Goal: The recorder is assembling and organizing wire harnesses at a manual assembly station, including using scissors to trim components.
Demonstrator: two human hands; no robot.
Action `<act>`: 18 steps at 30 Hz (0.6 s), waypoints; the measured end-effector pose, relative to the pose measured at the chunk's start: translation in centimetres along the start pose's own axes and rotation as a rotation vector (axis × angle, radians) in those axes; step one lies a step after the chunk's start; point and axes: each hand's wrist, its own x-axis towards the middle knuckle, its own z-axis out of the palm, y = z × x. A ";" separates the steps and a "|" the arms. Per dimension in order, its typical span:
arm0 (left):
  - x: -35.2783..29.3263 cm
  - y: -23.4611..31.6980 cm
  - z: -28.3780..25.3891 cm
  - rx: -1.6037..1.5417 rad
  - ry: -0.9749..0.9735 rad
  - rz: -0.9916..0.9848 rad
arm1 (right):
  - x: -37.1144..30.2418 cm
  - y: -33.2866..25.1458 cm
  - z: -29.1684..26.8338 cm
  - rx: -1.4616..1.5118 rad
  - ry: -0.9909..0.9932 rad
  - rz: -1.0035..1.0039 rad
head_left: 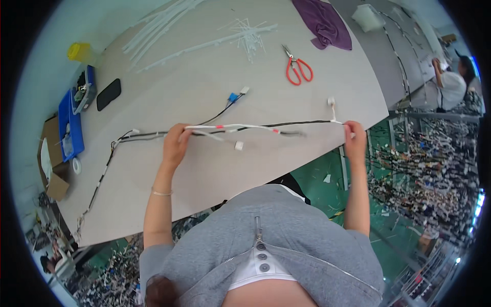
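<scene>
A long wiring harness (pixel 302 123), wrapped in black with white and red bands, stretches across the table between my hands. My left hand (pixel 176 147) is closed around its bundle left of centre. At the table's right edge my right hand (pixel 355 142) pinches the harness end, close to a short branch with a white connector (pixel 331 101). A blue connector (pixel 233 97) and a white one tip another branch beyond my left hand. Nearer me lies a small white connector (pixel 239 146). Past my left hand the harness bends toward the table's near left corner, ending in loose wires (pixel 80 221).
Red-handled cutters (pixel 296 66), white cable ties (pixel 249 38) and a purple cloth (pixel 327 25) lie farther back. At left are a black phone (pixel 108 94), blue bins (pixel 70 123), a tape roll (pixel 76 166) and a cardboard box (pixel 53 153). A co-worker (pixel 455 84) is at right, near hanging harnesses (pixel 424 179).
</scene>
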 end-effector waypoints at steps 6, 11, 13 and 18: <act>-0.5 2.9 -0.5 -0.157 0.115 -0.645 | 17.4 3.3 -8.1 0.137 -0.571 0.092; -0.1 3.9 4.1 0.169 0.187 -0.850 | 23.0 12.5 2.5 -0.086 -0.508 -0.108; -2.4 2.1 5.8 0.247 0.255 -0.829 | 21.9 12.7 6.1 -0.140 -0.411 -0.177; -3.8 3.2 6.9 0.473 0.256 -0.795 | 25.4 10.4 8.5 -0.201 -0.177 -0.296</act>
